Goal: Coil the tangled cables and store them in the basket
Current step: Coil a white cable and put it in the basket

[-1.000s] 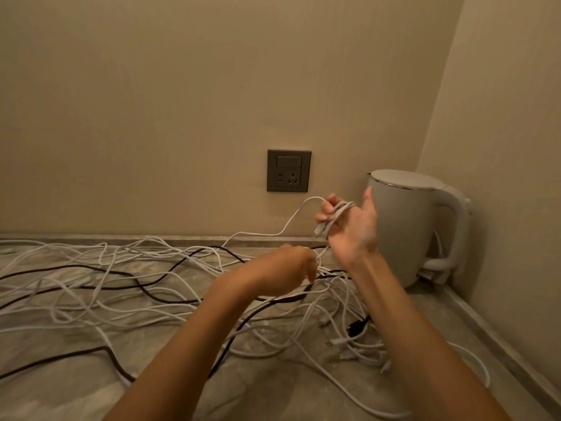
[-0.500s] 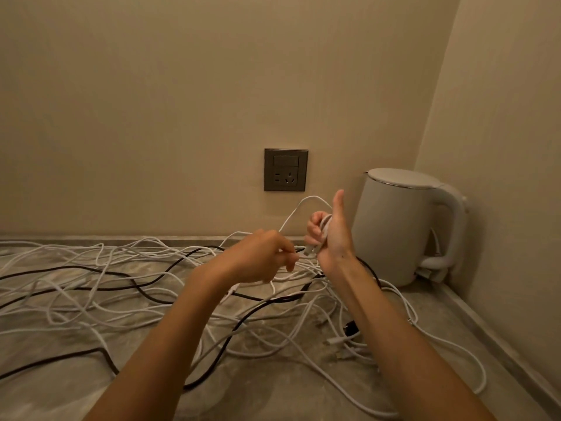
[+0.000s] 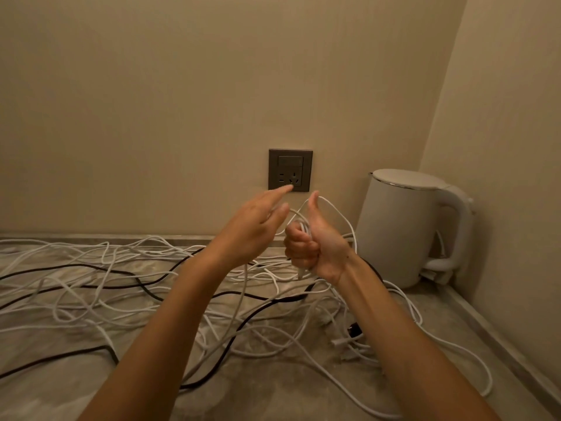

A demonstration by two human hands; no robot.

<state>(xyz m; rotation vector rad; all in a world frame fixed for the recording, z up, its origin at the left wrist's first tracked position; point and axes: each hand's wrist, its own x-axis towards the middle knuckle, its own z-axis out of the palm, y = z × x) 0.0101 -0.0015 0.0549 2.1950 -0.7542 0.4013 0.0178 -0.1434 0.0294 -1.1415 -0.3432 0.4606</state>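
Observation:
A tangle of white cables and black cables sprawls over the grey stone counter. My right hand grips a small coil of white cable, fingers curled round it and thumb pointing up. One loop of that cable arcs above the thumb and drops to the right. My left hand hovers just left of the coil with fingers stretched out, holding nothing. No basket is in view.
A white electric kettle stands in the right corner against the walls. A grey wall socket sits on the back wall behind my hands. Loose cable plugs lie on the counter under my right forearm.
My left hand let go of the cable, opened its fingers and rose toward the socket. My right hand keeps the coil, thumb still up, and a wider loop now stands above it.

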